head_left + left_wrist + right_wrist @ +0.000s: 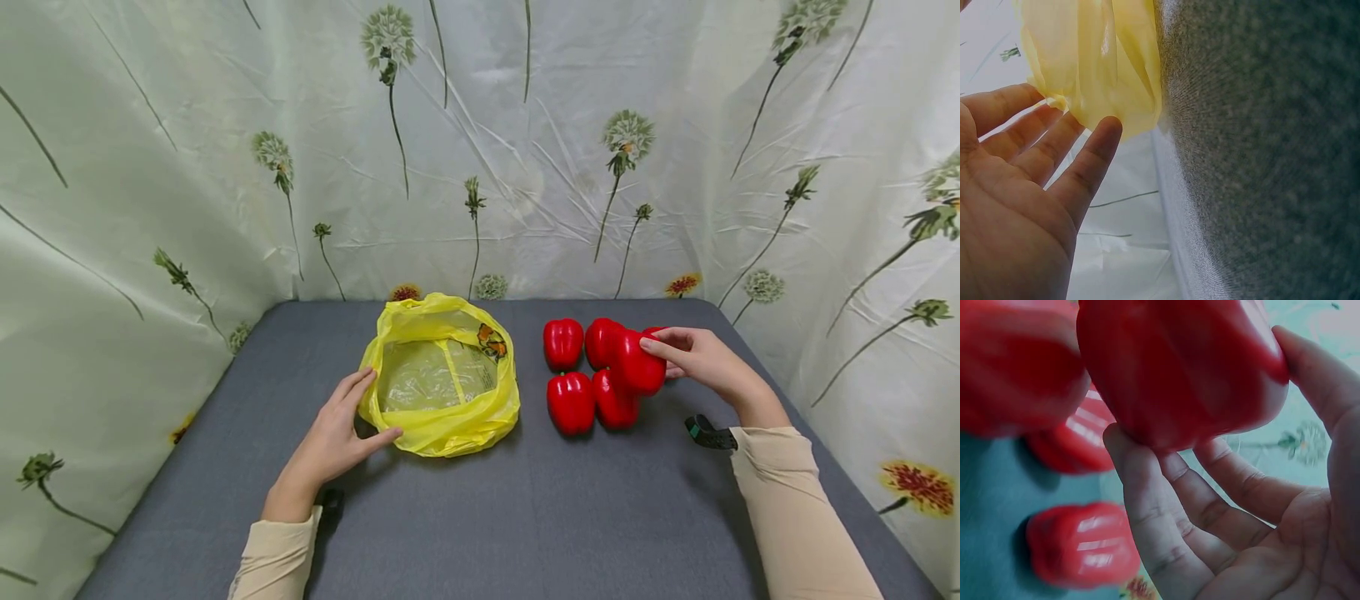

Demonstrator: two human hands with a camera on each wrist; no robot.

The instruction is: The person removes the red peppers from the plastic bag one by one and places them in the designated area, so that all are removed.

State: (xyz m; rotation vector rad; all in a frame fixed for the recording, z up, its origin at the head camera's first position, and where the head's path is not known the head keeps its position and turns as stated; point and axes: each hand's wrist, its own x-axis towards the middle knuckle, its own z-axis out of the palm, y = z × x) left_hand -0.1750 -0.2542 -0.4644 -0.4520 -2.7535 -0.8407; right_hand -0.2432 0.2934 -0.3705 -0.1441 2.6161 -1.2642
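Note:
My right hand [712, 367] holds a shiny red bell pepper [639, 364] between thumb and fingers. In the right wrist view this pepper [1179, 369] is raised above the tabletop, with other peppers behind it. To the left stands a yellow plastic bag [457, 429], its mouth spread wide and rim folded outward. Against the bag's near left side rests my left hand [333, 442], fingers extended and thumb apart. The left wrist view shows those fingertips [1107, 128] at the yellow plastic [1094, 62].
Several more red bell peppers [571, 403] lie grouped right of the bag, partly overlapped by the held one. Everything rests on a grey cloth-covered table [480, 525]. A pale curtain [525, 167] with dandelion prints hangs behind and along both sides.

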